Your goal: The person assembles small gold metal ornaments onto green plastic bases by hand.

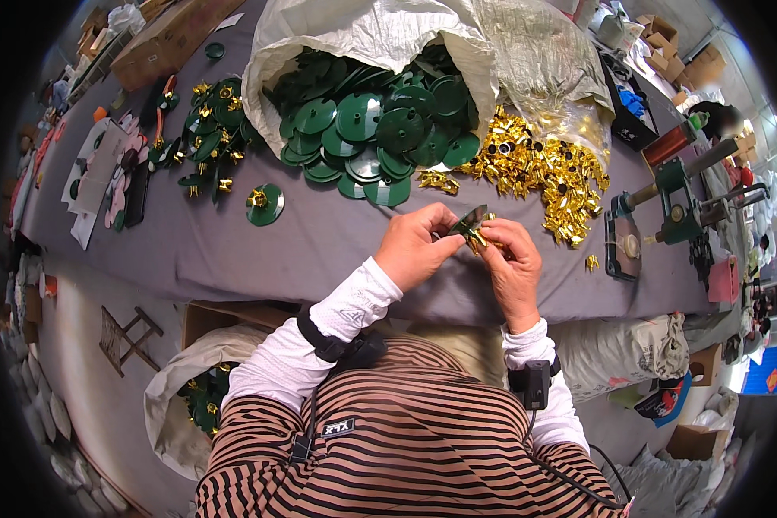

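Observation:
My left hand (416, 244) pinches a green disc (468, 219) by its edge above the grey table (233, 250). My right hand (511, 263) holds a small gold star-shaped piece (478, 240) against that disc. Both hands meet in front of my chest, near the table's front edge. Behind them a white sack (363, 39) spills a heap of green discs (375, 129), and a pile of gold pieces (544, 168) lies beside it on the right.
Finished discs with gold centres (211, 129) lie at the left, one apart (264, 205). A green hand press (678, 203) stands at the right. Cardboard boxes (168, 39) sit far left. A sack of finished pieces (200, 397) stands below the table.

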